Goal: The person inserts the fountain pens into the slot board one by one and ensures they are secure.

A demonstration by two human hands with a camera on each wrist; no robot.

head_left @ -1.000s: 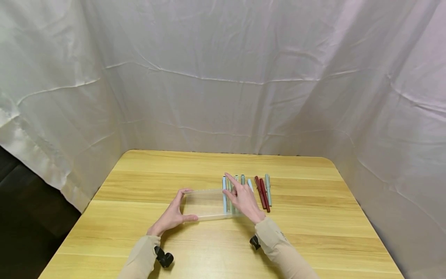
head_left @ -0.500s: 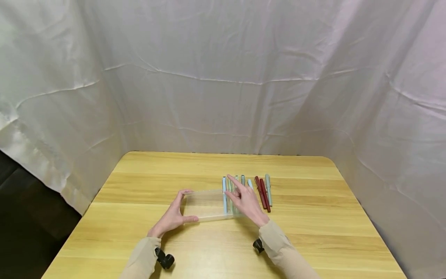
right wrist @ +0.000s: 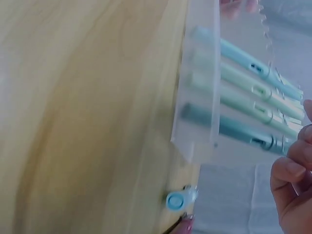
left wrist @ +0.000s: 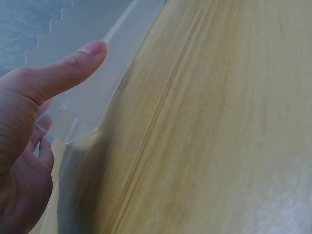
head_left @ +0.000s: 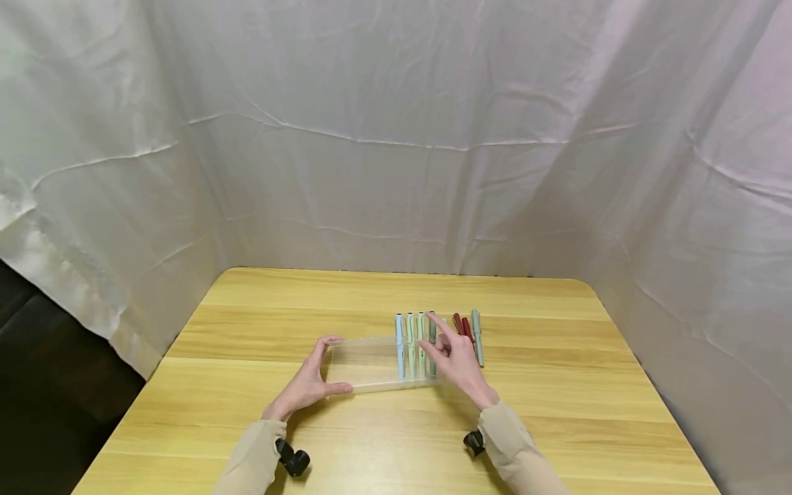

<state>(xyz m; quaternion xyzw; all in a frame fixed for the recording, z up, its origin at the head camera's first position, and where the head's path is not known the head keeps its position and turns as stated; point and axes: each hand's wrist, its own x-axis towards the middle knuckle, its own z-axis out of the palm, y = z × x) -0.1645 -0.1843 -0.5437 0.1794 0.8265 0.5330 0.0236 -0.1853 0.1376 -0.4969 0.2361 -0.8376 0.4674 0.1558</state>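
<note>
A clear plastic pen stand with a notched edge lies on the table. My left hand grips its left end, thumb along the near side and fingers at the far side. In its right part several pens lie side by side: a light blue pen, two pale green pens and a dark teal pen. My right hand is at the teal pen's cap end, index finger extended, thumb apart and other fingers curled. Whether it touches the pen is unclear.
Right of the stand lie dark red pens and a grey-green pen, partly behind my right hand. Another light blue pen lies just outside the stand's right end. A pale curtain surrounds the wooden table.
My right hand has moved right along the row, from the light blue and green pens to the teal one, uncovering the green pens. The left hand and stand have stayed put.
</note>
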